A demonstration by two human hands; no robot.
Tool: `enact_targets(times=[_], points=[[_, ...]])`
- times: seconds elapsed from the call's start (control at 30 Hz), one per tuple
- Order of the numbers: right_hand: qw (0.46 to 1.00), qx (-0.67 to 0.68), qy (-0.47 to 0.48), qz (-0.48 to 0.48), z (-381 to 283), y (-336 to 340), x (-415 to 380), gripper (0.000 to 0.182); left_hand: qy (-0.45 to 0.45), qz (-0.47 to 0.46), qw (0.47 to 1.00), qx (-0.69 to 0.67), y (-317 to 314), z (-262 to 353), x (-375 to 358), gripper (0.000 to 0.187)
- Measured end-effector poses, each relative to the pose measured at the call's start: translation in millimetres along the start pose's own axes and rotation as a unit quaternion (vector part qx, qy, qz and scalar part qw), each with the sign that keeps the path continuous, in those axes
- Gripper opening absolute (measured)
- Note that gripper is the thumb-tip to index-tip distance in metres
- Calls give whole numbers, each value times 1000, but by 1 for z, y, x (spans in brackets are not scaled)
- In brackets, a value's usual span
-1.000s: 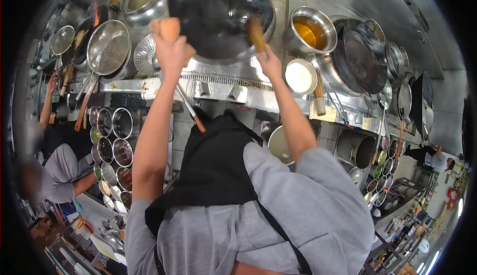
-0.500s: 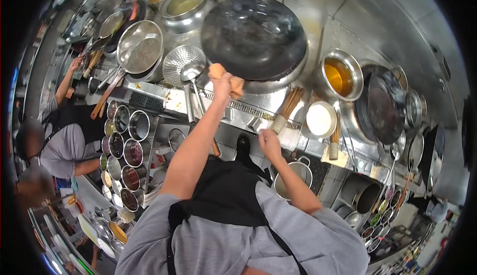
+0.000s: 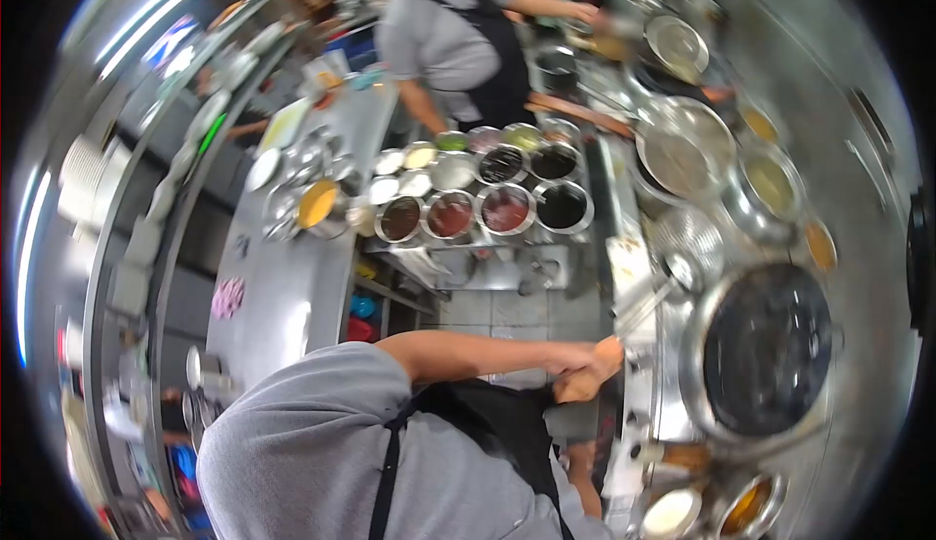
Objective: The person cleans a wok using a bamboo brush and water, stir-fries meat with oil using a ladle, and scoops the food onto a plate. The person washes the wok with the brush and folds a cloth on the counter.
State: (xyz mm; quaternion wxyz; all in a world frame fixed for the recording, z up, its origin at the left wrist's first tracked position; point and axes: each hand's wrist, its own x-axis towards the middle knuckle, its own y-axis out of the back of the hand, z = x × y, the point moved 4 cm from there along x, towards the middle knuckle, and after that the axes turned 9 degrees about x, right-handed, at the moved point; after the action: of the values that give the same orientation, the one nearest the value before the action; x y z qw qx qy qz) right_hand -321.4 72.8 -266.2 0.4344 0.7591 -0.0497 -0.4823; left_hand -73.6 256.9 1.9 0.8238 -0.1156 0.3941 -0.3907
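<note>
The left hand clutches an orange cloth beside the stove, near a black wok; the blurred right hand's grip cannot be told.

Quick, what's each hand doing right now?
Left hand: closed around an orange cloth.
Right hand: too blurred to tell whether open or closed.
</note>
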Motion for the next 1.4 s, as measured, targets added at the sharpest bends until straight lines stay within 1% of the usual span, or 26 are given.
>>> enact_targets(times=[0.03,0.07,0.13,0.23,0.37,0.4,0.43,0.47,0.53,0.6,0.67,0.73,0.77,0.8,0.87,0.9,0.93,1.0,1.07,1.1,1.17,1.23,1.27,1.3,1.33,1.4], points=[[999,-33,22,-13,3,-4,8,51,17,14,1000,-18,16,-5,-41,39],[997,-65,45,-24,4,-8,18,49,-51,17,997,55,48,-17,-64,50],[986,-128,91,-47,1,-10,36,46,-130,162,963,171,92,-27,-137,67],[946,-252,186,-90,-14,-9,62,44,-86,338,925,150,155,-77,-224,94],[761,-418,470,-159,-101,-28,64,45,-137,453,879,60,160,-98,-314,108],[926,2,365,-100,-142,-36,55,47,-169,436,884,7,169,-113,-317,111],[827,263,396,-299,-218,-25,-28,58,-179,458,871,11,161,-112,-331,110],[835,260,299,-381,-282,2,-123,66,-186,478,858,12,150,-113,-344,110],[693,354,438,-450,-369,14,-267,75,-179,506,843,14,143,-124,-363,112],[667,235,611,-357,-417,-4,-348,64,-253,519,816,-8,147,-136,-386,101],[678,233,600,-355,-439,-35,-385,53,-347,532,772,-19,132,-131,-433,84],[632,381,497,-457,-441,-39,-446,42,-368,535,729,-214,125,-134,-489,64],[614,421,464,-479,-439,-43,-471,42,-381,603,680,-169,177,-176,-497,62],[599,460,427,-498,-433,-50,-488,42,-350,604,681,-220,158,-176,-528,57],[666,397,451,-442,-431,-84,-494,50,-392,645,647,-105,163,-186,-571,49],[755,283,511,-299,-434,-98,-492,63,-452,707,543,-15,161,-188,-589,46],[764,246,519,-295,-437,-105,-501,70,-337,770,538,68,153,-195,-609,49],[725,297,348,-516,-436,-101,-549,70,-183,795,563,131,116,-182,-624,56],[534,366,207,-734,-443,-105,-591,70,-87,801,555,208,100,-182,-608,64],[543,367,179,-734,-447,-119,-584,68,-68,803,535,252,98,-182,-597,68],[565,305,121,-757,-461,-135,-552,66,-19,769,597,229,101,-178,-593,61],[601,275,97,-744,-473,-125,-540,63,-162,718,632,244,148,-203,-578,45],[626,256,92,-731,-485,-125,-533,61,-221,700,666,136,156,-214,-576,40],[585,243,100,-767,-500,-130,-520,48,-278,673,685,29,164,-226,-575,34],[627,225,137,-733,-517,-141,-493,39,-331,636,693,-78,170,-238,-574,29],[690,198,213,-663,-550,-148,-443,31,-366,633,645,-222,174,-273,-579,20]])
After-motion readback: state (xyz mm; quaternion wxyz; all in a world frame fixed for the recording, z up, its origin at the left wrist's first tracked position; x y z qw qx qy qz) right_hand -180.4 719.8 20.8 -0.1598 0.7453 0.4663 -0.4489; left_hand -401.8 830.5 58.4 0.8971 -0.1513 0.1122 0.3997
